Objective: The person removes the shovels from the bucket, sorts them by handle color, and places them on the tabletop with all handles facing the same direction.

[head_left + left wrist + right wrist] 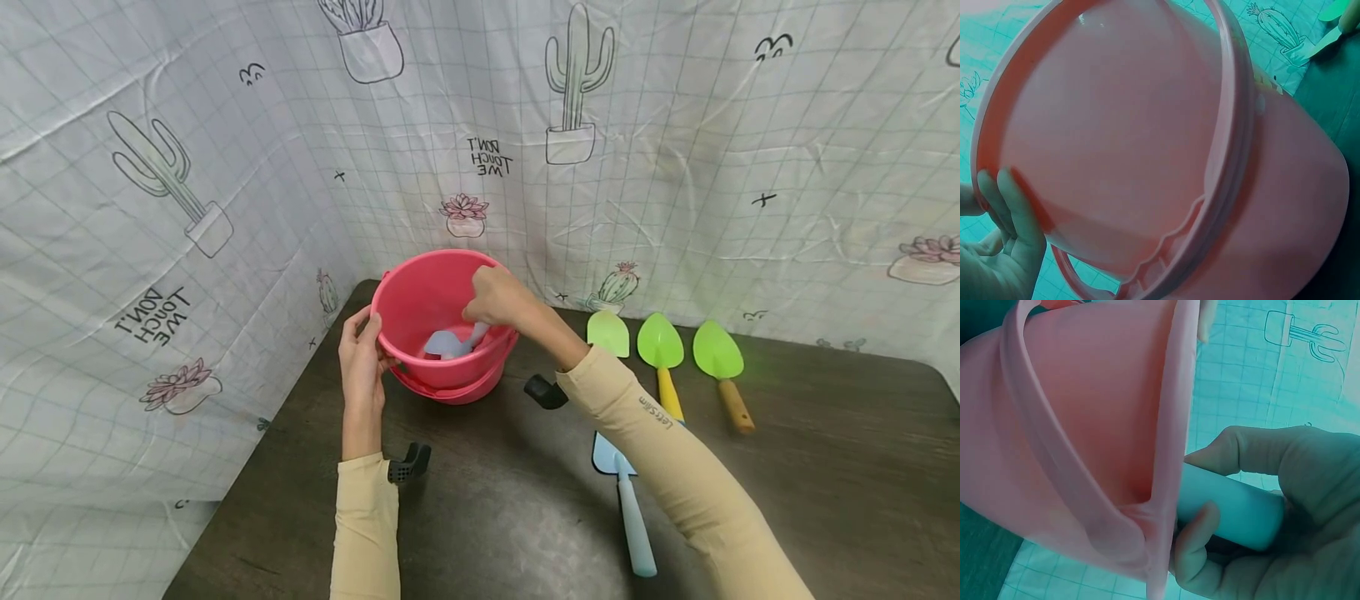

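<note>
A pink bucket (427, 292) stands tilted on the dark table, with its curved handle hanging against the outside in the right wrist view. My left hand (362, 354) grips the bucket's left rim, its fingers also visible at the rim in the left wrist view. Over the right side of the rim, my right hand (498, 298) holds the pale handle (1232, 506) of a small toy shovel. The shovel's grey-blue blade (446, 343) lies low inside the bucket. Part of the handle is hidden by the hand and the bucket rim.
Right of the bucket lie a green shovel with a yellow handle (667, 392), another with a brown handle (733, 404), and a pale green blade (608, 333) partly behind my arm. Nearer is a light blue trowel (635, 525). A patterned curtain (675, 208) borders the table.
</note>
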A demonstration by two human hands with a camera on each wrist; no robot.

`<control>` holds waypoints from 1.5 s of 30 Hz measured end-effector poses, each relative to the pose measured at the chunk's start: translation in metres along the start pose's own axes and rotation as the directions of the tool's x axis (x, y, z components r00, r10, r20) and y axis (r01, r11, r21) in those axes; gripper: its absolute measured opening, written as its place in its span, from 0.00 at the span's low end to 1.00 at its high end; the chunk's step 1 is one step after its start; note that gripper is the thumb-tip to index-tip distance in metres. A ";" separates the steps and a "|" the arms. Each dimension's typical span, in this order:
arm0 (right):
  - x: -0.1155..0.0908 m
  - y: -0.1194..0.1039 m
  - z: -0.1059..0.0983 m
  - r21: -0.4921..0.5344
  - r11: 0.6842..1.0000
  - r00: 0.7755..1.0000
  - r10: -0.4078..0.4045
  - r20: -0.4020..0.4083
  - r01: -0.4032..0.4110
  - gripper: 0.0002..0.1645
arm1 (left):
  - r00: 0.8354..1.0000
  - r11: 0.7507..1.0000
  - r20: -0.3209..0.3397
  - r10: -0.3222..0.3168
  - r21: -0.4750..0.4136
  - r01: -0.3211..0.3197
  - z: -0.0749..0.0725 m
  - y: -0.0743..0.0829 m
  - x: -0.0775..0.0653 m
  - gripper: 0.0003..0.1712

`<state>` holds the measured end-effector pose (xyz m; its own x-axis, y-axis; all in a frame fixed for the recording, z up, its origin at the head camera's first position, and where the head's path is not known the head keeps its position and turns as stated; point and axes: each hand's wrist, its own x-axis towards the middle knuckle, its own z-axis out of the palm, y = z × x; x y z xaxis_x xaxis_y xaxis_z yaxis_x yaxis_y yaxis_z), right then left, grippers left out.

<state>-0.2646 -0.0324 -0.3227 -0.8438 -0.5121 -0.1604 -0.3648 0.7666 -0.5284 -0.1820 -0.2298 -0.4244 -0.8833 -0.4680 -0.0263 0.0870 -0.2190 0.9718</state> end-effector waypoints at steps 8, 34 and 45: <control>0.000 0.006 -0.005 0.018 0.998 0.999 0.053 0.002 -0.053 0.27 | 1.000 1.000 -0.003 0.006 0.004 -0.006 0.001 0.000 0.000 0.24; -0.019 0.024 -0.019 0.185 0.983 0.985 0.042 -0.169 -0.010 0.25 | 1.000 1.000 0.005 0.002 -0.005 -0.002 0.001 0.001 0.001 0.24; -0.018 0.032 -0.016 0.429 0.899 0.967 0.182 -0.176 -0.090 0.18 | 1.000 1.000 -0.007 0.010 -0.002 -0.010 0.001 0.000 -0.001 0.23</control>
<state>-0.2678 0.0074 -0.3234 -0.9520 -0.2878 -0.1041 -0.0824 0.5688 -0.8183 -0.1819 -0.2285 -0.4239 -0.8792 -0.4760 -0.0184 0.0965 -0.2157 0.9717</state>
